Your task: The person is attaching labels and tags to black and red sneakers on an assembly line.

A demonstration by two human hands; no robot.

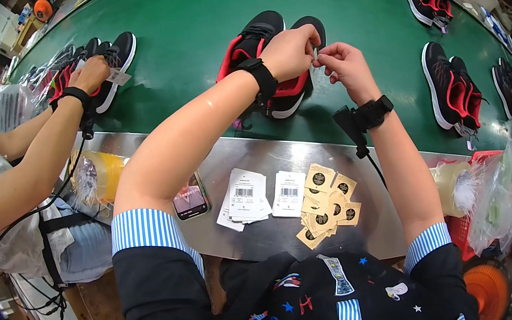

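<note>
Near edge, steel ledge (256,160): white barcode tags (245,196), tan round-mark tags (326,206), phone (190,199). Above, left hand (289,52) and right hand (342,66) meet, fingertips pinched together on small pale piece, probably tag fastener. Beneath: black-red shoe pair (270,58) on green belt (183,25). Step: tagging shoe. Next calls for fine threading, steady grip.
</note>
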